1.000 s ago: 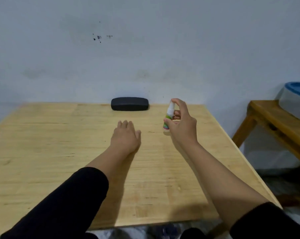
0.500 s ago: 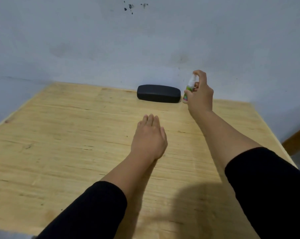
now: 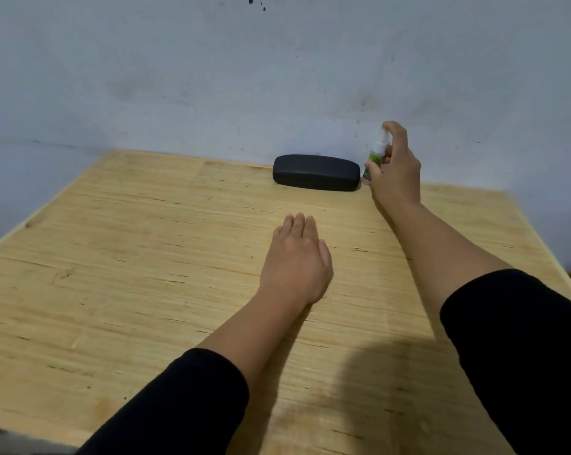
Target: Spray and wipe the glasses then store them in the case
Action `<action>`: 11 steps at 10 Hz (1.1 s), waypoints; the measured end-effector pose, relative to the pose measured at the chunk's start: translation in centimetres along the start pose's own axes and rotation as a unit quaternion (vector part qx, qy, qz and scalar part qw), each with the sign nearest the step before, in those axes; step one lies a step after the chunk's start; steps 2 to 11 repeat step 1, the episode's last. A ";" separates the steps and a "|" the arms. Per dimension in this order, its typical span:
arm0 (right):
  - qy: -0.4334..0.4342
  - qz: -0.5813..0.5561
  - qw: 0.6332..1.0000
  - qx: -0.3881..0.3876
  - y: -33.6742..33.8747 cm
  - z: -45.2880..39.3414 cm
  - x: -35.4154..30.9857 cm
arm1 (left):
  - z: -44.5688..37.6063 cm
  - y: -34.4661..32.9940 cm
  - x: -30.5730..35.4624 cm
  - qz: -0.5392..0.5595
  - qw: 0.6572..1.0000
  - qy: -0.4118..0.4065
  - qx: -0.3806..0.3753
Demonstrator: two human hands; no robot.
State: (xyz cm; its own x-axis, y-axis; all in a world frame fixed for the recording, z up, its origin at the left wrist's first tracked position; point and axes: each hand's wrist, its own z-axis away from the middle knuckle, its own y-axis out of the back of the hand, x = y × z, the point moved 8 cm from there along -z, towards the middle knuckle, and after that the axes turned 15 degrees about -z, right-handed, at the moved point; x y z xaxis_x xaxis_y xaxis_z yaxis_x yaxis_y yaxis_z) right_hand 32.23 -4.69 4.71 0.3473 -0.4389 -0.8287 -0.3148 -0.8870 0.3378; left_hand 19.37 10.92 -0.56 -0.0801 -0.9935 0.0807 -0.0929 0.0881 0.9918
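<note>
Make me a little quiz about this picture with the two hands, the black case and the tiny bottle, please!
1. True or false: the black glasses case is open.
2. Which hand holds the small spray bottle? A) left hand B) right hand C) neither
3. Fill in: the left hand lies flat on the wooden ____.

Key
1. False: the case is shut, lying at the far edge of the table by the wall.
2. B: the right hand grips the bottle just right of the case, with a finger on its top.
3. table: the palm faces down and the hand holds nothing.
</note>
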 end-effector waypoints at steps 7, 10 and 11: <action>-0.009 -0.001 1.000 -0.007 -0.1 0.0 -0.4 | -0.4 0.1 -0.3 0.006 1.000 0.010 0.012; -0.009 -0.001 1.000 -0.007 -0.1 0.0 -0.4 | -0.4 0.1 -0.3 0.006 1.000 0.010 0.012; -0.009 -0.001 1.000 -0.007 -0.1 0.0 -0.4 | -0.4 0.1 -0.3 0.006 1.000 0.010 0.012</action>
